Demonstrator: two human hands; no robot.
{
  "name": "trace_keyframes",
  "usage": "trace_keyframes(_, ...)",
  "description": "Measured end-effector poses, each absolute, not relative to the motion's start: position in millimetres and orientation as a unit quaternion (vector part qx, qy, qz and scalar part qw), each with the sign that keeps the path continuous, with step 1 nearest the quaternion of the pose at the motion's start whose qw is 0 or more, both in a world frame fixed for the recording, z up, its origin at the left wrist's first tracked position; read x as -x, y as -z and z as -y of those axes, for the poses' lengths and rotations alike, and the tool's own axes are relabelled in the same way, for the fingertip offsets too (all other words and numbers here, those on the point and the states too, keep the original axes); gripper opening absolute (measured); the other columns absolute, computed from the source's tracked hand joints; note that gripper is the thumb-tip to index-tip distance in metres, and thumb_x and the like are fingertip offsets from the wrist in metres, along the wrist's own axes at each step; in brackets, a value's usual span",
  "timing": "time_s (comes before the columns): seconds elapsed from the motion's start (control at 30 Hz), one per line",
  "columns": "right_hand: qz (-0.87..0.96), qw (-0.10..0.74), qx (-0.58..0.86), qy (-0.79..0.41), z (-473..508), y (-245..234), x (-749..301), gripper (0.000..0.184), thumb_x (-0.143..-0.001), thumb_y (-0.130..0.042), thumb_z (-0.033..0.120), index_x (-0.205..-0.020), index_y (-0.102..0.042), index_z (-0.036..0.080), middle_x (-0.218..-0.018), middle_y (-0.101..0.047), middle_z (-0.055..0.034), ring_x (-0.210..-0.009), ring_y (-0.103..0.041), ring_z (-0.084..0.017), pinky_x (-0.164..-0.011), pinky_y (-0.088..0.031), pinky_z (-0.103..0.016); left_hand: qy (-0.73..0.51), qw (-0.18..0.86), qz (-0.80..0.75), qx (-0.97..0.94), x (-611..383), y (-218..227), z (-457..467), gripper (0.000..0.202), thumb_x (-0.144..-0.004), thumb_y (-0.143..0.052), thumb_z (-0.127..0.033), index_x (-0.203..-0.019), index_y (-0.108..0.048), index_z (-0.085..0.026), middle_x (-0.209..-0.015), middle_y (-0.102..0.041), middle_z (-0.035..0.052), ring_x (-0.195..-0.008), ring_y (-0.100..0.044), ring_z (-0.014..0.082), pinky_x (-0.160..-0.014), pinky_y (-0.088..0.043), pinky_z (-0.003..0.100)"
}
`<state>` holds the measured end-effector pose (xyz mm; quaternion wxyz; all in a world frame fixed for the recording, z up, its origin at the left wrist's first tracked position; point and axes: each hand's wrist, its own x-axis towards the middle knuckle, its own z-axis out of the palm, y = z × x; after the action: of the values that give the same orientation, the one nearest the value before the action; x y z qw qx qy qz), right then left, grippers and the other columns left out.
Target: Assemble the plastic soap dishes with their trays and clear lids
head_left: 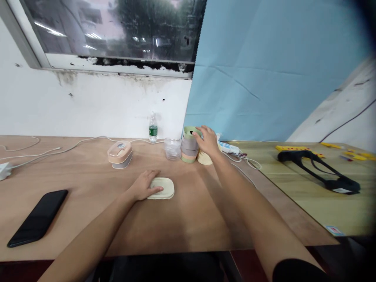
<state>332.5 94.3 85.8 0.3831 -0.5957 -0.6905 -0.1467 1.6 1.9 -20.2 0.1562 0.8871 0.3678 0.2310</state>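
Clasping stacked pastel plastic cups [188, 149], the right hand [207, 141] curls tight (left hand [143, 185] flat, fingers apart, on a cream rounded lid [163, 188]).

Even indoor light, dark-vignetted warped edges.

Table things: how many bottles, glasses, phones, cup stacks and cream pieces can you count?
Water bottle: 1
Clear glass: 1
Black phone: 1
Cup stack, touched by the right hand: 1
Cream pieces: 2, one under the left hand, the other beside the cup stack
Total: 6
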Motion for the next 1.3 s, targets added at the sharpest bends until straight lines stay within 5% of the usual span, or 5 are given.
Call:
trace_keyframes(0.33, 0.692, 0.470, 0.541, 0.082, -104.7, -72.9, -337.0, 0.024, -0.084, -0.053, 0.032, -0.092, -0.067, 0.015, -0.104, -0.065, -0.0132, -0.103, -0.058, -0.025, -0.094, -0.043, -0.040, -0.297, 0.175, -0.395, -0.852, -15.8, 21.8, 0.3, 0.059, -0.094, -0.036, -0.050, -0.142, -0.033, -0.016, -0.139, -0.045, 0.0149, -0.127, -0.041, 0.0288, -0.106, -0.033, 0.047)
trace_keyframes(0.53, 0.629, 0.608, 0.479, 0.074, -45.3, -54.1, -305.9, 0.030, -0.092, -0.041, 0.042, -0.103, -0.055, 0.019, -0.112, -0.061, -0.0126, -0.108, -0.055, -0.025, -0.093, -0.042, -0.040, -0.356, 0.183, -0.405, -0.822, -3.9, 20.3, -3.6, 0.064, -0.091, -0.044, -0.047, -0.144, -0.027, -0.016, -0.135, -0.048, 0.0160, -0.127, -0.042, 0.0281, -0.106, -0.032, 0.048)
trace_keyframes(0.7, 0.643, 0.607, 0.464, -0.058, 18.0, 14.3, -264.6, 0.043, -0.091, -0.028, 0.059, -0.088, -0.049, 0.022, -0.077, -0.057, -0.0054, -0.072, -0.055, -0.021, -0.067, -0.047, -0.033, -0.431, 0.218, -0.399, -0.779, 4.0, 21.3, -7.1, 0.066, -0.091, -0.044, -0.047, -0.146, -0.022, -0.017, -0.130, -0.052, 0.0149, -0.113, -0.053, 0.0244, -0.098, -0.041, 0.043)
trace_keyframes(0.87, 0.640, 0.595, 0.443, -0.201, 29.0, 28.0, -230.4, 0.055, -0.085, -0.024, 0.072, -0.087, -0.048, 0.022, -0.073, -0.052, -0.0031, -0.067, -0.051, -0.019, -0.061, -0.045, -0.030, -0.430, 0.228, -0.384, -0.784, 5.1, 12.6, 2.7, 0.057, -0.095, -0.030, -0.052, -0.134, -0.047, -0.014, -0.108, -0.066, 0.0109, -0.094, -0.063, 0.0229, -0.085, -0.047, 0.036)
trace_keyframes(1.3, 0.749, 0.288, 0.561, -0.201, 9.9, 19.0, -252.2, 0.054, -0.086, -0.041, 0.057, -0.050, -0.040, 0.018, -0.048, -0.035, 0.0038, -0.048, -0.036, -0.009, -0.047, -0.017, -0.024, -0.327, 0.258, -0.496, -0.762, 1.1, 5.4, -1.5, 0.056, -0.097, -0.020, -0.051, -0.105, -0.065, -0.019, -0.093, -0.072, 0.0057, -0.088, -0.066, 0.0213, -0.079, -0.048, 0.031)
